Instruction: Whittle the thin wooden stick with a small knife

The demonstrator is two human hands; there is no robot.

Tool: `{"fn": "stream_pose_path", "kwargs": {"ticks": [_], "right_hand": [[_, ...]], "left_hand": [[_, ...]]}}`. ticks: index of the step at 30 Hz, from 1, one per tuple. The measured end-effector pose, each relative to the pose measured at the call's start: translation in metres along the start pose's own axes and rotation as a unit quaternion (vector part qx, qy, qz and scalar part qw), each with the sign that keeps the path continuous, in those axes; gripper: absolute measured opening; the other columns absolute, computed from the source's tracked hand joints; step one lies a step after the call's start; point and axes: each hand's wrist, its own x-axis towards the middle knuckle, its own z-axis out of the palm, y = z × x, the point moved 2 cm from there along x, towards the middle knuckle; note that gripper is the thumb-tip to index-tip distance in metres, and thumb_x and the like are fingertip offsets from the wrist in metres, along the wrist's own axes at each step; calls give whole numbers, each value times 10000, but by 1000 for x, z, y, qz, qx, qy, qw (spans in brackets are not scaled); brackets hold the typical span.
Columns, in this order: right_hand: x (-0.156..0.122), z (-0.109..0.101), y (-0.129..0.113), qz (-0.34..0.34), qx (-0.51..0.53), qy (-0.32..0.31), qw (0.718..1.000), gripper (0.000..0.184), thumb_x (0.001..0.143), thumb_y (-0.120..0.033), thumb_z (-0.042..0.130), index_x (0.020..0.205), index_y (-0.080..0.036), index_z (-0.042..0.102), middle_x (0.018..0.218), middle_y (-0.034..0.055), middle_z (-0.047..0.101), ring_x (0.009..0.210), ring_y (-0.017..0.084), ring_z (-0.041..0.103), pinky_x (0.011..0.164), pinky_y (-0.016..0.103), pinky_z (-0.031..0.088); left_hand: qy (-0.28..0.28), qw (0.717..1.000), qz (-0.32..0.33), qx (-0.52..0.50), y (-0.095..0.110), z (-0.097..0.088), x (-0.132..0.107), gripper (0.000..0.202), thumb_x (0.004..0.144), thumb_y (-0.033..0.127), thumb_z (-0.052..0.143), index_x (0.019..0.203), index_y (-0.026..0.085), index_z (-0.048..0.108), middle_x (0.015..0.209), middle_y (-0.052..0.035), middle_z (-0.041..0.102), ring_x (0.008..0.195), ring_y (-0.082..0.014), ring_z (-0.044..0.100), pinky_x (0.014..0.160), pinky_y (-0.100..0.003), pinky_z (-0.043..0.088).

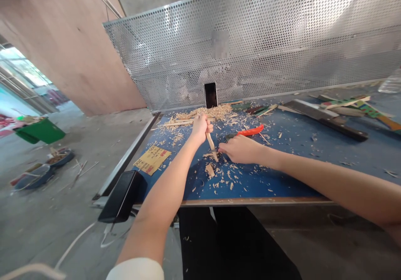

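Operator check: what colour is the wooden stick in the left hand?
Pale tan wooden stick, clearest in the head view.

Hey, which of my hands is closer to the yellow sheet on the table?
Left. Your left hand grips the wooden stick, ahead and right of the yellow sheet; your right hand is farther right.

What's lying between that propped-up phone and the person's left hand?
In the head view, a heap of pale wood shavings lies between the phone and the left hand.
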Motion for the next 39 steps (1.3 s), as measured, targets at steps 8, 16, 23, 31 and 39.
{"fn": "stream_pose_path", "kwargs": {"ticks": [8,16,23,31,39], "right_hand": [[-2,-16,-3,-31,21,-65,997,336,908,-101,515,1082,-165,795,862,121,773,760,238,700,657,326,378],[-4,-22,1,-66,50,-79,993,317,857,-74,508,941,-164,800,797,99,755,720,224,678,622,341,334],[-8,-15,1,-57,51,-61,995,351,852,-41,501,995,-177,791,828,82,768,760,222,697,627,320,329],[-4,-9,-16,-14,15,-38,999,273,948,-131,519,1057,-136,769,845,141,776,732,244,732,611,307,371],[-23,-8,-13,-38,1,-55,998,242,915,-135,560,1029,-158,772,797,122,769,714,249,724,609,310,356]], "left_hand": [[4,1000,15,-17,-5,-3,9,381,1085,500,493,832,237,384,521,123,236,358,-38,177,395,-176,96],[13,1000,6,-17,-7,-3,10,355,1094,385,477,796,230,362,528,122,196,362,-36,157,395,-155,85],[11,1000,-4,-2,-4,-2,7,347,1111,390,415,807,233,359,542,121,204,368,-42,155,396,-165,80],[2,1000,-4,-18,-4,1,3,353,1115,381,419,799,232,362,516,120,200,358,-37,151,389,-163,78],[-114,993,-14,-33,20,-18,4,436,1069,451,537,743,233,344,520,112,181,357,-37,125,358,-166,46]]}}
